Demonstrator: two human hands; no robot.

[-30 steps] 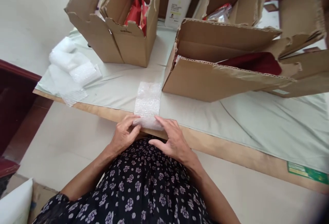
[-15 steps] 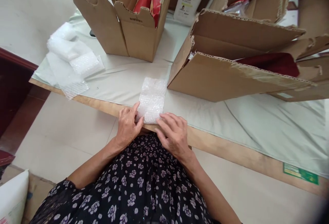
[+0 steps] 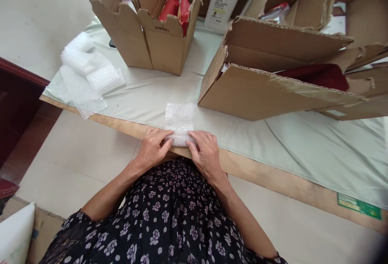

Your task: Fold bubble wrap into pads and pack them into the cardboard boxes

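A small piece of clear bubble wrap [image 3: 180, 115] lies at the table's front edge, its near end folded or rolled over. My left hand [image 3: 155, 146] grips the left end of that fold between thumb and fingers. At the right end of the same fold, my right hand [image 3: 204, 149] pinches it with the thumb below and the fingers on top. Whether anything is inside the wrap cannot be seen. More bubble wrap [image 3: 103, 75] lies in a loose, curled heap at the table's left end.
Cut-down cardboard boxes stand behind: one with red packets [image 3: 169, 7], and a long carton [image 3: 257, 98] at right holding something dark red [image 3: 318, 74]. A white detergent bottle [image 3: 221, 1] stands between them. A pale green cloth [image 3: 145, 98] covers the wooden-edged table [image 3: 257, 171].
The near end of the bubble wrap has been turned over, so the flat part is shorter. Both hands have closed onto the fold from its two sides.
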